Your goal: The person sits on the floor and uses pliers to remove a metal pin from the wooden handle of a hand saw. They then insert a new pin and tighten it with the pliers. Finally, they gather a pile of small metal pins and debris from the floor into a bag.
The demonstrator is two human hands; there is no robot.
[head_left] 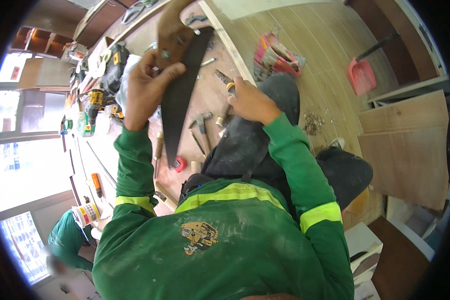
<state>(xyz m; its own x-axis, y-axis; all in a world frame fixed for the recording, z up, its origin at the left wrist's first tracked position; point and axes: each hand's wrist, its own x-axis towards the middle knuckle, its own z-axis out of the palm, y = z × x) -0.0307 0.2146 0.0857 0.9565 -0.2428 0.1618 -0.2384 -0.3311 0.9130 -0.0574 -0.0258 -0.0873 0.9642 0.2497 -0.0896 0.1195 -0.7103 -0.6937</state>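
Note:
My left hand grips a handsaw by its wooden handle; the long dark blade points toward my body. My right hand holds pliers with yellow-and-black grips, their jaws beside the blade, apparently not touching it. Below them on the pale work board lie a claw hammer, a red tape measure and several small hand tools, partly hidden by the saw.
At left are power drills and a black case. A co-worker in green bends at lower left. On the right floor are a pink bag, a red dustpan, debris and plywood panels.

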